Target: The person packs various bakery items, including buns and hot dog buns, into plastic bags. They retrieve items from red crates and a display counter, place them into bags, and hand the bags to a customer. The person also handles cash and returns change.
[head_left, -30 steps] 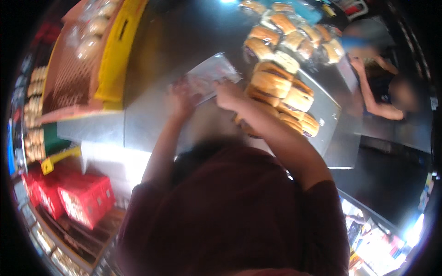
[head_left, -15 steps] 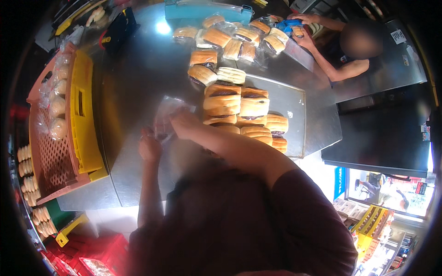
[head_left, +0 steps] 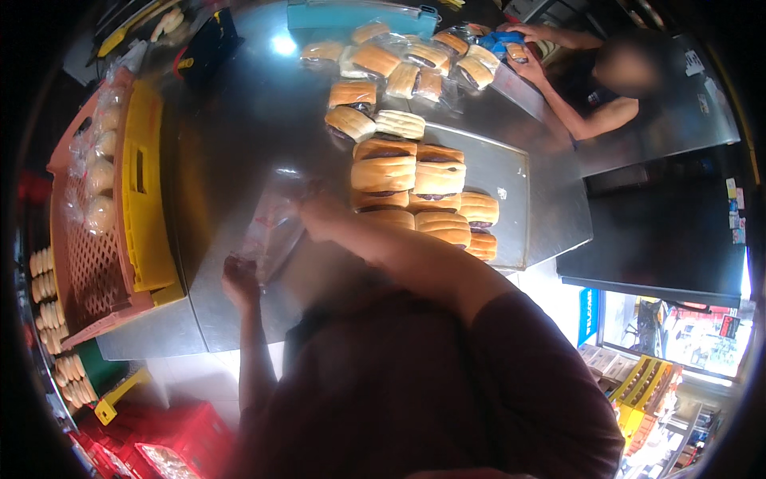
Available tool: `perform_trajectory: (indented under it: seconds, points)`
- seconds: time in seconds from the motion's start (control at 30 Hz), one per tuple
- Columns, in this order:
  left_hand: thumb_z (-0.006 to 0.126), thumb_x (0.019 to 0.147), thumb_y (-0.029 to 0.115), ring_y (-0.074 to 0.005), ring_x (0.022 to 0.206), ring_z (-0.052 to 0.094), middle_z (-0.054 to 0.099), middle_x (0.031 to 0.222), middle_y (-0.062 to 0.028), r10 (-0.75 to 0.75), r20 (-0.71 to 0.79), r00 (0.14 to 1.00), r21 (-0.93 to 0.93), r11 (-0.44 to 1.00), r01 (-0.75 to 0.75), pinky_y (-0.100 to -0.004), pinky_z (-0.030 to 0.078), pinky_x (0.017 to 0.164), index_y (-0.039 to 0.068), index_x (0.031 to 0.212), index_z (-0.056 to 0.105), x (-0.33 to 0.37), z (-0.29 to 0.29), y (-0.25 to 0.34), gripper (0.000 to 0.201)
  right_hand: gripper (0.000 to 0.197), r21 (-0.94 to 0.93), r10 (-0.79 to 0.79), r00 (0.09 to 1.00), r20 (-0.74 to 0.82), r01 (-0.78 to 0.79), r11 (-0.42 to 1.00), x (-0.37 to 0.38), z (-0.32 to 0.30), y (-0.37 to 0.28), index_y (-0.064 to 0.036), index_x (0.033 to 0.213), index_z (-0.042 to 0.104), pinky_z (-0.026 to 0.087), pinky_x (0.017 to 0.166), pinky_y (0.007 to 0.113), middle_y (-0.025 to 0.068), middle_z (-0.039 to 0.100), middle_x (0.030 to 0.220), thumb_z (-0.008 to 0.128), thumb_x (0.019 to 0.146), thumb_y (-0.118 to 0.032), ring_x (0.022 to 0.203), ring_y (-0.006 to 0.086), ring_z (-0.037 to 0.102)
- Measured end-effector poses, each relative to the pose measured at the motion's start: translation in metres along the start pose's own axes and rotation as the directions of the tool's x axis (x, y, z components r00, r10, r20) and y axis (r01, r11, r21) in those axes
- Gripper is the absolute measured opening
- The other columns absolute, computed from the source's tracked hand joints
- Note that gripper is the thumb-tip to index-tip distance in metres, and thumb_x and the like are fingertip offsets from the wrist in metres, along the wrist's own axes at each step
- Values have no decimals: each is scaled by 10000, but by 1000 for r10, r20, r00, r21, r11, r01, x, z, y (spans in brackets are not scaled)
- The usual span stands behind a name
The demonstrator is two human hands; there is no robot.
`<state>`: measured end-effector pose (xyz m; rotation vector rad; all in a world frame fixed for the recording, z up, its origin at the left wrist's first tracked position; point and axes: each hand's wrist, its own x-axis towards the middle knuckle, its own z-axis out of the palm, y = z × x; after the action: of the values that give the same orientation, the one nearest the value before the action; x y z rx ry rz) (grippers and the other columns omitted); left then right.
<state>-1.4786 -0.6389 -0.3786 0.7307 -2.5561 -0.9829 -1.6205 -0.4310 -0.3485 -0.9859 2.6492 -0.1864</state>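
A clear plastic bag with faint red print is stretched between my two hands above the steel table. My left hand grips its lower end, fingers closed on the plastic. At its upper end my right hand is closed on the bag's edge; the fingertips are partly blurred. The bag looks flat, with no bun visible in it. Just right of my right hand, several split buns with dark filling are stacked on a metal tray. My right forearm passes in front of the nearest buns.
Bagged buns lie beyond the stack, before a teal container. A co-worker's hands handle a bun and blue material at the far right. On the left stand a pink crate with bagged rolls and a yellow crate.
My left hand has moved down and left, drawing the bag out longer between my hands. My right hand stays near the same place.
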Motion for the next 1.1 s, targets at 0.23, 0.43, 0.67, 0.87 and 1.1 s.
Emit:
perform_trajectory:
  seconds: [0.23,0.43,0.67,0.87,1.1]
  points:
    - [641,837,159,-323,769,614,654,843,-161,-111,-178,978,-22,994,108,-395,473,704,28,953,606,-8,-4,10,178,558,316,-41,956,-291,137,939,-16,-68,15,-47,1246,503,496,876,423,188,608,1133,697,734,-152,1059,334,581]
    - [566,833,61,-365,935,586,585,1086,-226,-38,-359,933,42,998,57,-434,466,812,30,1174,510,-21,1,-18,347,290,228,197,321,-926,61,972,-87,-145,118,-67,984,627,472,802,429,135,631,920,665,697,-38,917,331,579]
    - [535,668,-43,-479,1142,449,468,1233,-291,-234,-139,962,286,921,265,-506,384,947,78,1311,421,-30,-8,36,664,601,356,680,390,-622,-633,688,-177,-91,367,-82,1313,437,373,1032,444,215,447,1320,646,750,-100,1231,398,422]
    - [521,667,-43,-468,1279,318,282,1392,-292,-41,-178,983,653,743,149,-548,275,1061,198,1396,335,-48,-17,74,790,641,107,818,451,-356,-850,515,-155,-87,479,-134,1457,274,334,1052,542,146,185,1533,534,875,-201,1393,357,228]
    - [489,845,433,-446,1294,312,299,1408,-271,176,28,984,741,657,-139,-570,289,1046,133,1399,387,-79,-12,121,638,520,-158,771,635,-46,-767,622,-114,-106,596,-75,1441,297,392,1031,473,183,367,1448,418,943,-163,1291,382,411]
